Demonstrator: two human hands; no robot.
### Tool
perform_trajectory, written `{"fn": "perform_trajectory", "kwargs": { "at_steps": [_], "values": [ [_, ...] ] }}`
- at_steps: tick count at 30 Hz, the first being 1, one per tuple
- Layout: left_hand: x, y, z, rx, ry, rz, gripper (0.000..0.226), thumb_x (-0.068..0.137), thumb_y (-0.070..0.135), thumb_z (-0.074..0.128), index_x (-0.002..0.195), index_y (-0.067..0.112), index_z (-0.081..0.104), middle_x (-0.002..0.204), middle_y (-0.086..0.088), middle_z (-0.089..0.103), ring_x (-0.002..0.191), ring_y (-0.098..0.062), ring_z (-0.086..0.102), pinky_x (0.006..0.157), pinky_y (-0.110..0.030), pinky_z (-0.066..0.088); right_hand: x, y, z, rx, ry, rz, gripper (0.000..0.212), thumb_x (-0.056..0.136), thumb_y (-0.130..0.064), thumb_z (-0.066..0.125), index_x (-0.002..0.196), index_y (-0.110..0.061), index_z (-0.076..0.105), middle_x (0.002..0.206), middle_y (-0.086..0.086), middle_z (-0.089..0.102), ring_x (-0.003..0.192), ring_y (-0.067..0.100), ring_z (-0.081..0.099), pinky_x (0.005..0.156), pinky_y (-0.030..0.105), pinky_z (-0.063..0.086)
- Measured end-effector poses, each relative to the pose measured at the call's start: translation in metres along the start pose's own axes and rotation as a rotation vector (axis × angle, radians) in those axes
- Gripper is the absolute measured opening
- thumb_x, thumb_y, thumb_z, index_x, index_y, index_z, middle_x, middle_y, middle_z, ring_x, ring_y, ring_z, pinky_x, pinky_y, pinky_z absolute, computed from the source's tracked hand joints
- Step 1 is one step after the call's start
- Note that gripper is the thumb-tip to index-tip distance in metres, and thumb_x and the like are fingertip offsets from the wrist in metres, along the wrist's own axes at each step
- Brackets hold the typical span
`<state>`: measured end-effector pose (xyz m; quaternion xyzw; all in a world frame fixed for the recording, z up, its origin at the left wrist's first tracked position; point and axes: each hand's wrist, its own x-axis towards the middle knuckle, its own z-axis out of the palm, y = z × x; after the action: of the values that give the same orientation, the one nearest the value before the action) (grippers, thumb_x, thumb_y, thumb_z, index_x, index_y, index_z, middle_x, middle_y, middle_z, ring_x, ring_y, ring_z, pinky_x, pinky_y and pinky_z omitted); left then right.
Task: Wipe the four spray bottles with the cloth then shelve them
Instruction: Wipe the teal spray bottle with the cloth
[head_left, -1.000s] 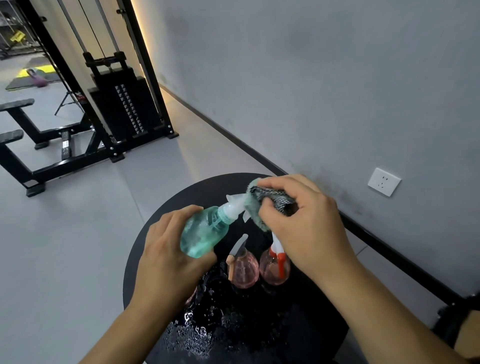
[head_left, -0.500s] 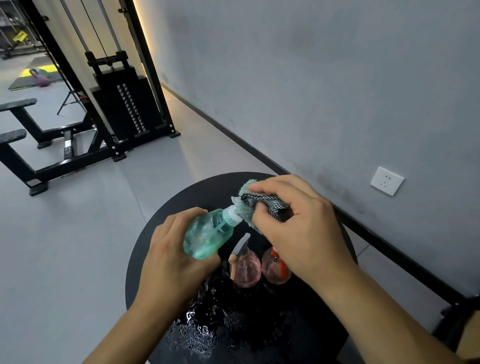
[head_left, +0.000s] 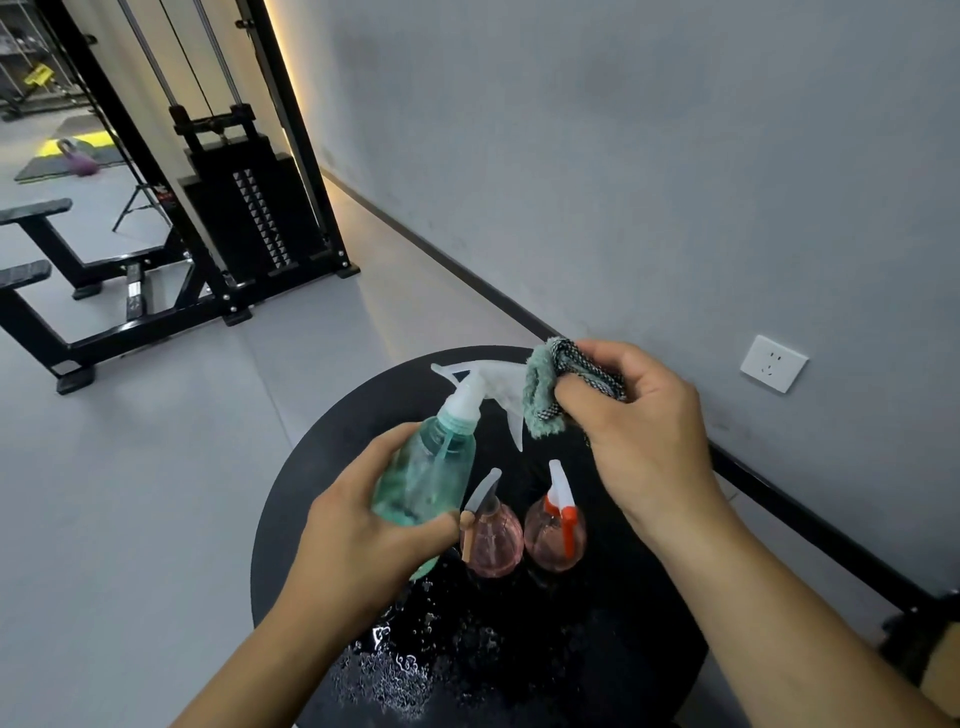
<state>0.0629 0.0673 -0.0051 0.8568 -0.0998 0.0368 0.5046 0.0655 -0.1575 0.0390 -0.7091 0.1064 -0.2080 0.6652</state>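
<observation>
My left hand (head_left: 358, 535) grips a teal spray bottle (head_left: 423, 475) by its body, tilted with its white spray head (head_left: 480, 387) pointing up and away. My right hand (head_left: 639, 431) holds a bunched teal and grey cloth (head_left: 550, 392) against the right end of that spray head. Two pink spray bottles stand on the round black table (head_left: 322, 467) beneath my hands: one with a clear trigger (head_left: 491, 535), one with an orange-red trigger (head_left: 556, 530). A bit of another teal bottle (head_left: 423, 566) peeks out under my left hand.
The table's near part is wet with water drops (head_left: 410, 665). A grey wall with a white socket (head_left: 773, 362) runs along the right. A black cable weight machine (head_left: 244, 208) and benches (head_left: 31, 249) stand on the grey floor at the back left.
The bottle has tilted more upright and its whole white spray head now shows. My right hand with the cloth has slid off the neck toward the right end of the head.
</observation>
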Motion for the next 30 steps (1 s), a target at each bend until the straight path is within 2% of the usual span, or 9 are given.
{"fn": "perform_trajectory", "kwargs": {
  "at_steps": [5,11,14,18,22,25,27,30],
  "values": [
    [-0.003,0.001,0.000,-0.017,-0.017,-0.066,0.067,0.067,0.023,0.092,0.117,0.058,0.065,0.105,0.027,0.075,0.090,0.000,0.075,0.079,-0.023,0.057,0.007,0.009,-0.003,0.051,0.010,0.075,0.026,0.076,-0.021,0.078,0.100,-0.032,0.077,0.099,-0.012,0.078,0.096,0.014,0.075,0.091,0.048,0.061],
    [-0.003,0.005,0.001,-0.005,-0.034,-0.095,0.068,0.068,0.020,0.091,0.120,0.056,0.065,0.104,0.022,0.077,0.087,-0.004,0.076,0.080,-0.029,0.061,0.004,0.010,-0.001,0.083,0.000,0.076,0.023,0.083,-0.013,0.076,0.099,-0.029,0.077,0.097,-0.011,0.078,0.094,0.012,0.075,0.091,0.046,0.061],
    [-0.003,0.004,-0.002,-0.022,-0.037,-0.102,0.067,0.069,0.029,0.090,0.123,0.059,0.063,0.106,0.023,0.076,0.089,-0.002,0.075,0.077,-0.025,0.058,0.006,0.012,-0.002,0.052,-0.004,0.095,0.024,0.082,-0.012,0.076,0.097,-0.029,0.077,0.096,-0.014,0.078,0.093,0.010,0.075,0.091,0.044,0.061],
    [0.006,0.001,-0.009,-0.037,-0.014,-0.147,0.065,0.070,0.040,0.081,0.123,0.070,0.057,0.119,0.017,0.068,0.099,0.006,0.069,0.088,-0.027,0.055,0.007,0.015,-0.006,0.011,0.001,0.092,0.024,0.082,-0.014,0.075,0.098,-0.032,0.076,0.096,-0.014,0.077,0.092,0.009,0.075,0.089,0.042,0.062],
    [0.011,-0.001,-0.018,-0.184,-0.063,-0.289,0.061,0.066,0.043,0.073,0.122,0.062,0.058,0.112,0.018,0.076,0.097,-0.009,0.078,0.092,-0.046,0.062,0.006,0.016,-0.006,-0.018,-0.014,0.097,0.025,0.082,-0.015,0.075,0.097,-0.035,0.077,0.097,-0.015,0.077,0.094,0.010,0.074,0.091,0.044,0.061],
    [0.010,-0.003,-0.019,-0.351,-0.093,-0.380,0.053,0.069,0.041,0.074,0.119,0.054,0.064,0.114,0.007,0.078,0.097,-0.025,0.081,0.087,-0.057,0.065,0.004,0.018,-0.005,-0.043,-0.027,0.105,0.023,0.083,-0.014,0.075,0.096,-0.032,0.077,0.094,-0.014,0.077,0.090,0.009,0.074,0.089,0.042,0.061],
    [0.010,-0.002,-0.018,-0.430,-0.103,-0.426,0.063,0.063,0.045,0.083,0.123,0.049,0.063,0.119,0.002,0.076,0.098,-0.030,0.080,0.082,-0.056,0.065,0.003,0.019,-0.005,-0.054,-0.031,0.107,0.023,0.082,-0.014,0.075,0.097,-0.032,0.077,0.093,-0.015,0.077,0.089,0.009,0.075,0.086,0.039,0.061],
    [0.011,0.000,-0.018,-0.473,-0.142,-0.463,0.089,0.049,0.044,0.097,0.128,0.034,0.058,0.121,-0.008,0.074,0.095,-0.033,0.081,0.074,-0.046,0.065,0.004,0.021,-0.005,-0.067,-0.036,0.107,0.023,0.083,-0.015,0.076,0.098,-0.032,0.076,0.094,-0.017,0.077,0.090,0.007,0.074,0.080,0.031,0.058]
  ]
}}
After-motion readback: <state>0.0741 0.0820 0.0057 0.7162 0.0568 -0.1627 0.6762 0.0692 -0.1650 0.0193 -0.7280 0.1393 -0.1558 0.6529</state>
